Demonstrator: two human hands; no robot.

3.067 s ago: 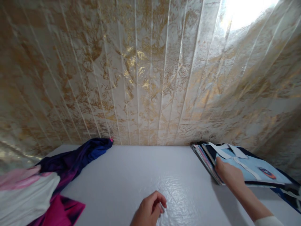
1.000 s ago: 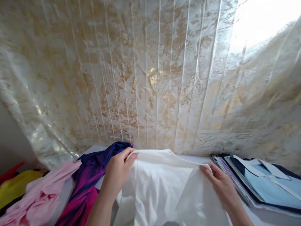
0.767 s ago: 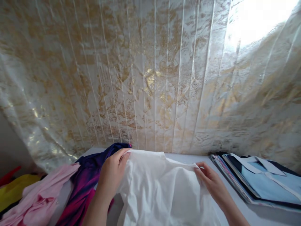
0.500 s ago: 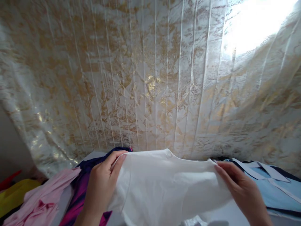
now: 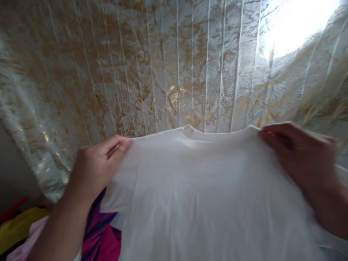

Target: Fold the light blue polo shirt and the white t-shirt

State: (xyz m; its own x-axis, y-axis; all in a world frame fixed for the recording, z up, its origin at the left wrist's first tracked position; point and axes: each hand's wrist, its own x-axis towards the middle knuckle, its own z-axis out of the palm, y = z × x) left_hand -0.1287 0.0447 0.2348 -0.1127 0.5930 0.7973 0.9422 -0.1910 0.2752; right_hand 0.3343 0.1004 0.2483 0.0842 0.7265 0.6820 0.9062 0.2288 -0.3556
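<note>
A plain white T-shirt [image 5: 201, 192] hangs stretched between my two hands, its neckline at the top and its lower part running out of the frame. My left hand [image 5: 102, 165] pinches it at the shoulder on the left, near the sleeve seam. At the other shoulder, close to the collar, my right hand [image 5: 301, 156] grips the fabric between thumb and fingers. Both hands are a little smeared by motion. The right sleeve is mostly hidden behind my right hand and arm.
Behind the shirt rises a shiny silver-and-gold sheet [image 5: 163, 72] with vertical creases. At lower left lie a purple and magenta garment [image 5: 104, 235], a pink cloth [image 5: 28, 241] and a yellow cloth [image 5: 23, 226]. Bright glare covers the upper right.
Both hands have lifted the white T-shirt upward and moved apart, pulling it wider. More of its body now shows, and it covers the light blue clothing on the right.
</note>
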